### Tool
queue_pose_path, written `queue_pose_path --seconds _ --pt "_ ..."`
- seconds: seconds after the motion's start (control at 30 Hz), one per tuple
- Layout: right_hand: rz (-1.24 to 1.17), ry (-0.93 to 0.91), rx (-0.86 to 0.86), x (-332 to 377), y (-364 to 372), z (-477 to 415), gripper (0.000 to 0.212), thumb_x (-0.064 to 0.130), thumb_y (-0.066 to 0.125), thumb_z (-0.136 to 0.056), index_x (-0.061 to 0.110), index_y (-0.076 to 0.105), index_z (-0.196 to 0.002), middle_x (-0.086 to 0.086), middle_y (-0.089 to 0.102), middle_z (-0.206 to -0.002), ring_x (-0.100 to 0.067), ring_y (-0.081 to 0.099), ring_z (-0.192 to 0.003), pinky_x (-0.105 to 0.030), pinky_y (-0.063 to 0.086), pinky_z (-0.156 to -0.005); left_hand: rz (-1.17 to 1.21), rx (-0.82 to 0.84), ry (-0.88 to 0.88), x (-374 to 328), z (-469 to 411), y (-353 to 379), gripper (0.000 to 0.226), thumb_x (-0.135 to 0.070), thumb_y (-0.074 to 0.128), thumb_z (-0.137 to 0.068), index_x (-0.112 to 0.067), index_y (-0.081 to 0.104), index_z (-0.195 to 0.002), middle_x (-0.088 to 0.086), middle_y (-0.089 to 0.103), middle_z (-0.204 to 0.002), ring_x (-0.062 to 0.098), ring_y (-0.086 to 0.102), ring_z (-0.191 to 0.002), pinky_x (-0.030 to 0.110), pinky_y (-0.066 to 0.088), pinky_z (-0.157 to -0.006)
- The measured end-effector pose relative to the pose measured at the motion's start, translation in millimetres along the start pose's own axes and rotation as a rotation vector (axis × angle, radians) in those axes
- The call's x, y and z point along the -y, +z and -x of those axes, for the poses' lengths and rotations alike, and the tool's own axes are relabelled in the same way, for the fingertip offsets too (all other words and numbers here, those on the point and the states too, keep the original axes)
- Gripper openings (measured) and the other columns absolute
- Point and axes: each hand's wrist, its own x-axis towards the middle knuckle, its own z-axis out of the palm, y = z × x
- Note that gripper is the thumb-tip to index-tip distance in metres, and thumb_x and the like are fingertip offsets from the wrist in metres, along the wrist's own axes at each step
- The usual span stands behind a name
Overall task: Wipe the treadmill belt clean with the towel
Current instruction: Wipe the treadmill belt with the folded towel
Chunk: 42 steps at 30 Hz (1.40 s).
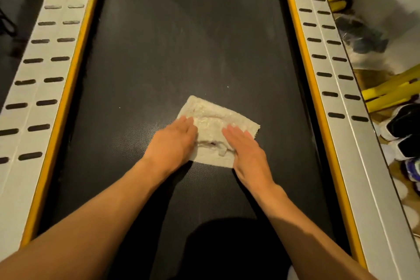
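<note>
A folded off-white towel (212,120) lies flat on the black treadmill belt (181,41), a little below the middle of the view. My left hand (173,141) presses on the towel's left edge with straight fingers. My right hand (247,150) lies flat on the towel's right part, fingers straight and together. Both palms cover the towel's near corners. A few pale specks dot the belt above and left of the towel.
Yellow strips (75,68) and grey slotted side rails (38,79) run along both sides of the belt. Right of the right rail (334,68) lie yellow bars (391,91), shoes (406,125) and a bag (361,34) on the floor.
</note>
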Motion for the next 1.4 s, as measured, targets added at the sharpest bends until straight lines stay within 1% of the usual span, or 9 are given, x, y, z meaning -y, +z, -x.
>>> queue_pose_path --seconds 0.1,0.17,0.33,0.5,0.7,0.87,1.0,1.2,1.4 --pt "-0.016 0.054 -0.049 -5 -8 12 0.078 -0.027 0.048 -0.068 0.012 0.051 -0.135 0.006 0.039 -0.142 0.002 0.022 -0.134 -0.012 0.009 -0.114 -0.019 0.004 0.024 -12 3 6 0.023 -0.021 0.052 -0.09 -0.014 0.053 -0.112 0.002 0.049 -0.099 0.019 0.052 -0.088 0.032 0.053 -0.062" --pt "0.0 0.101 -0.046 -7 -7 -3 0.08 -0.028 0.044 -0.064 0.01 0.051 -0.134 -0.001 0.042 -0.143 -0.011 0.031 -0.137 -0.022 0.014 -0.116 0.011 0.041 -0.019 -12 -3 7 0.045 -0.025 0.041 -0.097 -0.021 0.031 -0.141 -0.001 0.045 -0.114 0.019 0.045 -0.109 0.031 0.047 -0.081" --pt "-0.046 0.072 0.035 24 15 -45 0.081 -0.027 0.039 -0.068 0.011 0.045 -0.139 -0.008 0.036 -0.149 -0.021 0.025 -0.142 -0.036 0.013 -0.119 0.007 0.084 -0.174 23 -2 5 0.044 -0.019 0.037 -0.098 -0.023 0.034 -0.142 -0.003 0.04 -0.137 0.021 0.037 -0.132 0.035 0.034 -0.107" --pt "-0.073 -0.025 0.019 32 25 -18 0.083 -0.03 0.046 -0.06 0.009 0.053 -0.133 -0.007 0.045 -0.143 -0.019 0.033 -0.138 -0.032 0.015 -0.118 -0.05 0.058 -0.095 34 33 13 0.046 -0.019 0.038 -0.089 -0.002 0.052 -0.13 0.015 0.053 -0.131 0.035 0.049 -0.125 0.043 0.047 -0.098" --pt "-0.021 0.018 0.039 49 32 -61 0.081 -0.027 0.038 -0.068 0.01 0.044 -0.139 -0.005 0.035 -0.149 -0.014 0.022 -0.141 -0.011 -0.007 -0.112 -0.006 -0.035 -0.229 58 24 -4 0.025 -0.006 0.04 -0.093 -0.012 0.051 -0.114 0.002 0.048 -0.113 0.02 0.045 -0.115 0.037 0.042 -0.097" --pt "-0.023 -0.186 0.162 90 58 -55 0.081 -0.025 0.044 -0.071 0.011 0.038 -0.143 -0.007 0.032 -0.152 -0.02 0.018 -0.144 -0.028 -0.002 -0.117 -0.055 -0.02 -0.333 73 57 -10 0.021 -0.005 0.053 -0.091 -0.015 0.05 -0.11 -0.001 0.047 -0.108 0.016 0.053 -0.094 0.03 0.05 -0.078" --pt "-0.051 -0.178 0.114 78 63 -39 0.077 -0.025 0.051 -0.065 0.008 0.051 -0.134 -0.008 0.048 -0.141 -0.024 0.036 -0.137 -0.038 0.019 -0.116 -0.006 0.028 -0.36 68 86 1 0.037 -0.003 0.05 -0.093 -0.014 0.045 -0.128 0.002 0.044 -0.132 0.021 0.045 -0.127 0.034 0.045 -0.098" --pt "0.052 -0.169 0.226 115 68 -73 0.09 -0.021 0.04 -0.066 0.014 0.028 -0.148 -0.005 0.023 -0.156 -0.02 0.01 -0.146 -0.029 -0.004 -0.117 0.002 0.038 -0.527 86 85 -23 0.039 -0.011 0.042 -0.099 -0.017 0.042 -0.138 0.006 0.043 -0.142 0.026 0.039 -0.131 0.041 0.033 -0.109" --pt "0.077 -0.315 0.3 125 65 -46 0.062 -0.006 0.035 -0.093 0.023 0.029 -0.148 0.002 0.027 -0.154 -0.016 0.015 -0.145 -0.024 -0.005 -0.115 -0.002 0.147 -0.538 82 113 -17 0.036 -0.033 0.048 -0.092 -0.018 0.042 -0.124 0.005 0.046 -0.124 0.025 0.055 -0.111 0.037 0.057 -0.078"
